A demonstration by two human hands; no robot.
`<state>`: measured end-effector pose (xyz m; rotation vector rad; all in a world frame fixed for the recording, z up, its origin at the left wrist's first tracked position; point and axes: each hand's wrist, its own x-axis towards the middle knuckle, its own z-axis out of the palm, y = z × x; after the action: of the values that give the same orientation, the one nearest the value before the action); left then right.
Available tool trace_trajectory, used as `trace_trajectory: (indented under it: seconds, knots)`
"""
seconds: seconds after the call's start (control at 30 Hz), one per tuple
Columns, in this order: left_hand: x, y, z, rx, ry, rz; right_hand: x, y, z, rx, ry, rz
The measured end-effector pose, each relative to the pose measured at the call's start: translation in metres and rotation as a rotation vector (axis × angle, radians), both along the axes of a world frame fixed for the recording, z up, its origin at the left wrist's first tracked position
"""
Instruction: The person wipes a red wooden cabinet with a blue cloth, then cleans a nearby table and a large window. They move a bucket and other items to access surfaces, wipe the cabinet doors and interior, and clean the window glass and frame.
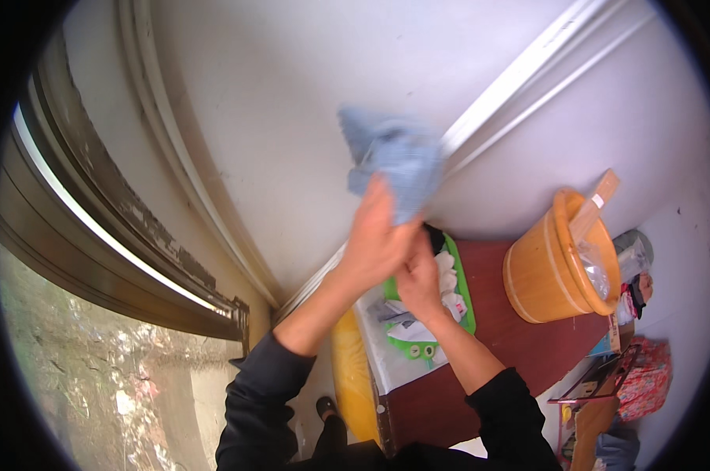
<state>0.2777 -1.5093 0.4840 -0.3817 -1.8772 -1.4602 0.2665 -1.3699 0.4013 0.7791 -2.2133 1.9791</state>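
Note:
A light-blue cloth (pixel 411 156), blurred by motion, stands up above my hands in front of the white wall. My left hand (pixel 381 238) grips its lower part. Close against it, my right hand (pixel 419 279) has its fingers curled; the left hand partly covers it, and whether it also holds cloth is hidden. Beneath both hands a green plastic basket (pixel 468 294) rests on the table. White, grey and black cloth items (pixel 413 331) lie in it, some looking like socks. Two round eye-like discs sit on the basket's near end.
A wooden bucket (pixel 537 271) holding a wooden board (pixel 593 206) and clear plastic stands right on the dark-red tabletop (pixel 496 335). White pipes (pixel 508 88) run along the wall. A window (pixel 125 377) is at left, a yellow item (pixel 352 377) beside the table, floral cloth (pixel 646 377) far right.

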Motion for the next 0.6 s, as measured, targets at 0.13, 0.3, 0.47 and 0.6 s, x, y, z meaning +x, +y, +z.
trace_trajectory:
  seconds: [0.13,0.3,0.47,0.6]
  knots:
    - [-0.041,0.017,0.020,-0.942,0.249,0.455,-0.009,0.020,0.066,-0.227,0.004,-0.218]
    - [-0.040,0.027,-0.065,-1.544,0.036,0.483,-0.010,0.089,0.061,-0.037,0.062,-0.289]
    - [-0.042,0.054,0.005,-1.279,0.311,0.527,0.005,0.113,0.054,0.038,-0.012,-0.278]
    - [-0.087,0.111,0.133,-1.088,0.564,0.677,0.010,0.128,0.062,0.106,0.007,-0.288]
